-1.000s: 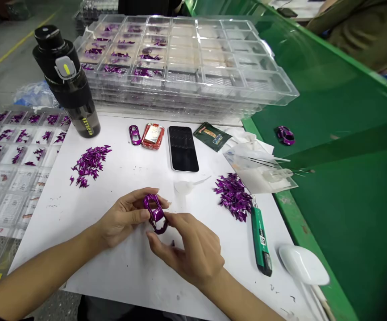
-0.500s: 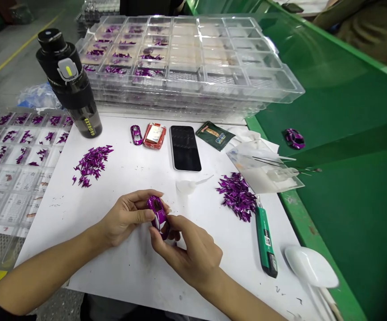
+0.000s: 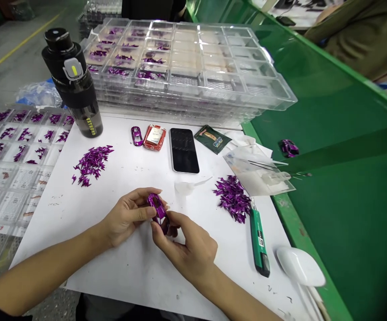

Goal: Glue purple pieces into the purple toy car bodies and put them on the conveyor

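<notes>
as the left hand and right hand pinch it, a purple toy car shell sits lower centre;
both curled in, not spread; purple slivers lie either side

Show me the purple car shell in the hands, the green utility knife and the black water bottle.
purple car shell (image 3: 157, 206): head view, on its glossy upper body.
green utility knife (image 3: 258, 240): head view, on its green handle.
black water bottle (image 3: 83, 113): head view, on its lower body.
</notes>
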`<state>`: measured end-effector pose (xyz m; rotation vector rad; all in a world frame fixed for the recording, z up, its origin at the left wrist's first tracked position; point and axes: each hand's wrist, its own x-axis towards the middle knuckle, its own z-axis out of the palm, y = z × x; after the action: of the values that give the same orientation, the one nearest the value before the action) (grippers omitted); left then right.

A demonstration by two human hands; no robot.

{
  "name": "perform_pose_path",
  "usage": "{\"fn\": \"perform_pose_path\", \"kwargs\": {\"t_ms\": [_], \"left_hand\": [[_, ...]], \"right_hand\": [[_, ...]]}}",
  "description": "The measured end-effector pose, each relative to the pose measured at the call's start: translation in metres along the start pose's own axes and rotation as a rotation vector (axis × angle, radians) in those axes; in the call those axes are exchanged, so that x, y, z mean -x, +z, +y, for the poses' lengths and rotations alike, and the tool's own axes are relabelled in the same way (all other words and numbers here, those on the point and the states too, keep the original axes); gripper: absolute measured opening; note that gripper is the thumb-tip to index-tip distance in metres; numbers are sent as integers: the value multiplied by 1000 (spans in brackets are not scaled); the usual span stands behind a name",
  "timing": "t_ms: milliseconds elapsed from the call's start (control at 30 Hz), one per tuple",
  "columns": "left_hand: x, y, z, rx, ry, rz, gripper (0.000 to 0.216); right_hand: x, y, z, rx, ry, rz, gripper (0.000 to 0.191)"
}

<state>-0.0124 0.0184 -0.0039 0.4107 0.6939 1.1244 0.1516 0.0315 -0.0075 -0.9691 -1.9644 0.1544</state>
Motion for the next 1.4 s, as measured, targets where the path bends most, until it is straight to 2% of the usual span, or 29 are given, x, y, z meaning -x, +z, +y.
{"fn": "perform_pose_path", "kwargs": {"t_ms": [300,600,867,1200,1400], "left_hand": [[-1,2,1,-3,-7,66,40],[1,3,2,-15,15,56,39],[2,5,3,-15,0,98,37],[3,3,4,-1,12,32,37],[4,1,5,8,2,21,41]], "right_hand": [[-1,1,1,-34,28,-11,13],[-1,0,-1,-30,-2,-4,13],[-1,1,2,-33,-7,-4,11],[2,4,5,42,-85,42,17],[0,0,6,-27,-142,-10,19]]}}
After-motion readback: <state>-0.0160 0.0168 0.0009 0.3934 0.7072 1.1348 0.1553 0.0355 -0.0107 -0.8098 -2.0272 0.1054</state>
